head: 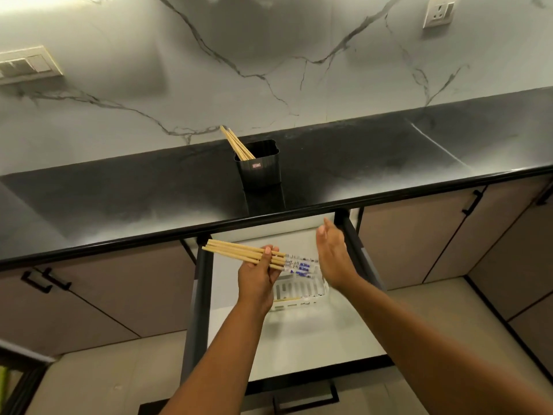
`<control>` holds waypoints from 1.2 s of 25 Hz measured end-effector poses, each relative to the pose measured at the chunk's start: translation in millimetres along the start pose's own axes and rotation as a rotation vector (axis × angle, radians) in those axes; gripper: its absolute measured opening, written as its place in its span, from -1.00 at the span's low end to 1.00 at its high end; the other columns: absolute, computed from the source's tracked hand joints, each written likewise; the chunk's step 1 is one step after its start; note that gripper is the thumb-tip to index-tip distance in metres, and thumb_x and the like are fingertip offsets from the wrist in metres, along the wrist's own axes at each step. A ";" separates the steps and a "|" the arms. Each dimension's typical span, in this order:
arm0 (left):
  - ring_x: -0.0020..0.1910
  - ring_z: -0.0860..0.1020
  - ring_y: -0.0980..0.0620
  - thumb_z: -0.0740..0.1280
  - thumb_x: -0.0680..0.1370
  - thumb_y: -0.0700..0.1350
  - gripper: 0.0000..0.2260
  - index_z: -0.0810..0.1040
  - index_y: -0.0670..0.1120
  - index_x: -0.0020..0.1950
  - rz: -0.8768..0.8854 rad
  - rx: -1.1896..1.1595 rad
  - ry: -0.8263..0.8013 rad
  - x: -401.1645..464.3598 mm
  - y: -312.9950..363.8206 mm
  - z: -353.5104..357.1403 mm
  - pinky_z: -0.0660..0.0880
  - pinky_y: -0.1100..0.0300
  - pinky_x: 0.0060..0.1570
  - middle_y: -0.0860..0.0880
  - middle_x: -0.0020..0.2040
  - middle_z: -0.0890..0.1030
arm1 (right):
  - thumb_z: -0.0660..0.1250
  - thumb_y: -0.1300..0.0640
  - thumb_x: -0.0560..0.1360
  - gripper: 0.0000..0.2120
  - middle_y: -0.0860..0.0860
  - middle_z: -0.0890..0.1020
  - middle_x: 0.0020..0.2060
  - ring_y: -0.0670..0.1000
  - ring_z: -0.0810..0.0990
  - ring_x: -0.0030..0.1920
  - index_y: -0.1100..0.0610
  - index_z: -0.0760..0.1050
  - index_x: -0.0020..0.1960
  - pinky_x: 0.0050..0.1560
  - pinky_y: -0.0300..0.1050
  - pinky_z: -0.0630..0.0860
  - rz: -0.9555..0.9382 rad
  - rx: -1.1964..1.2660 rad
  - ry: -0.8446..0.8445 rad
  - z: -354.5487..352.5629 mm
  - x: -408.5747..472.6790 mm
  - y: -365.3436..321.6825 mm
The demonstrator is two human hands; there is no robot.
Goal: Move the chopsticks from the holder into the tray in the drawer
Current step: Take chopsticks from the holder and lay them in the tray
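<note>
Left hand (259,275) closed around a bundle of chopsticks (239,253), held roughly level above the open drawer (299,333); plain wooden ends pointed left past the drawer's dark side rail (201,283), patterned blue-and-white ends pointed right. Right hand (333,254) open and empty, fingers extended and together, palm turned toward the patterned chopstick ends, just beside them; contact between palm and tips not resolvable. Both forearms extended over the drawer from the lower edge of the view. White slotted tray (302,290) seated on the pale drawer floor directly beneath the held bundle, partly hidden by the left hand; one pale stick-like shape visible along its near edge, identity unclear. Drawer pulled out from under the black countertop (149,193), with its dark front handle (305,399) nearest the viewer. Black rectangular holder (259,170) upright on the countertop behind the drawer, well apart from both hands, containing several remaining chopsticks (235,143) leaned toward its left rear corner, upper ends projected above the rim. Grey-brown cabinet doors (419,235) to either side of the drawer; veined marble-pattern wall (269,70) behind the counter, with a socket (439,10) at upper right and a switch plate (27,64) at upper left.
</note>
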State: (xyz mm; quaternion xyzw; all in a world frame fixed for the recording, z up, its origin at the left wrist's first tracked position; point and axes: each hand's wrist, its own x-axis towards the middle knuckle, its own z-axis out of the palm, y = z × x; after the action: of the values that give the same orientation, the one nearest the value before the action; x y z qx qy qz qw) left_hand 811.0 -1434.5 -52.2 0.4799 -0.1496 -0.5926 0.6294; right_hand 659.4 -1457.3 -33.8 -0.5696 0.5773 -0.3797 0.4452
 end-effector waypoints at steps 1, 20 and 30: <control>-0.08 0.64 -0.07 0.26 0.59 -0.22 -0.89 0.57 -0.21 0.03 -0.011 -0.002 0.015 3.8 -3.6 -3.3 0.64 0.11 -0.09 -0.16 -0.04 0.64 | 0.02 -0.09 0.64 -0.45 0.07 0.14 0.55 0.07 0.17 0.52 0.06 0.00 0.57 0.41 -0.10 0.17 -0.164 -0.176 0.016 1.3 0.4 2.3; -0.19 0.64 0.00 0.21 0.62 -0.17 -0.84 0.57 -0.19 0.01 -0.322 0.073 0.005 83.0 -34.8 -56.6 0.60 0.21 -0.15 -0.11 -0.16 0.64 | 0.24 0.06 0.60 -0.72 0.14 0.66 0.07 0.03 0.58 -0.04 0.20 0.55 0.19 0.13 -0.03 0.49 0.174 -0.764 -0.949 70.6 98.2 42.5; -0.01 0.60 -0.12 0.30 0.58 -0.19 -0.94 0.54 -0.13 -0.08 -0.200 0.477 0.431 138.3 -10.5 -124.2 0.53 0.06 0.03 -0.16 0.01 0.63 | 0.26 0.19 0.57 -0.74 0.13 0.62 0.11 0.12 0.61 0.08 0.18 0.54 0.23 0.13 -0.11 0.53 0.167 -1.092 -0.774 70.0 125.9 112.4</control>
State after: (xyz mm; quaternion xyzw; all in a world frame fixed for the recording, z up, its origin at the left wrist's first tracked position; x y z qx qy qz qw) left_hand 933.7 -1502.8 -174.5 0.7401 -0.0999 -0.4846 0.4554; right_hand 695.4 -1570.8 -172.3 -0.7614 0.5272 0.2338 0.2960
